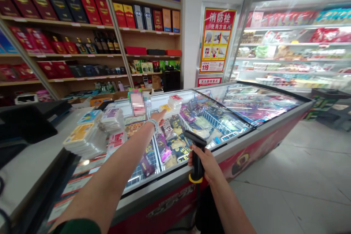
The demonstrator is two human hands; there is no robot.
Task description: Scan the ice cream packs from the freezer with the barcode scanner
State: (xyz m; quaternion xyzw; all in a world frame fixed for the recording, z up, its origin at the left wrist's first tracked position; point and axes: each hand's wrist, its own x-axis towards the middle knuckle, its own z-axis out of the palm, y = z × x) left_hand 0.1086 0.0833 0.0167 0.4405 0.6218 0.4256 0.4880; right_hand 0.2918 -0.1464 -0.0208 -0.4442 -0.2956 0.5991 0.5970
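Note:
My right hand (207, 162) is wrapped round the handle of a black barcode scanner (196, 150) with a yellow ring at its base. A cable hangs down from it in front of the freezer. My left arm reaches across the glass lid, a pale band on its wrist. With fingers stretched out, my left hand (158, 116) is at a small stack of flat packs with a yellow label (165, 108); whether it touches them is hard to make out. Right behind stands another stack with a red label (175, 98).
More stacks of flat packs (85, 135) stand on the left end of the chest freezer (274, 142). Bagged frozen food lies in baskets under the glass. A dark device (27, 120) sits on the left counter. Shelves of boxes (82, 7) and a lit fridge (290, 44) stand behind.

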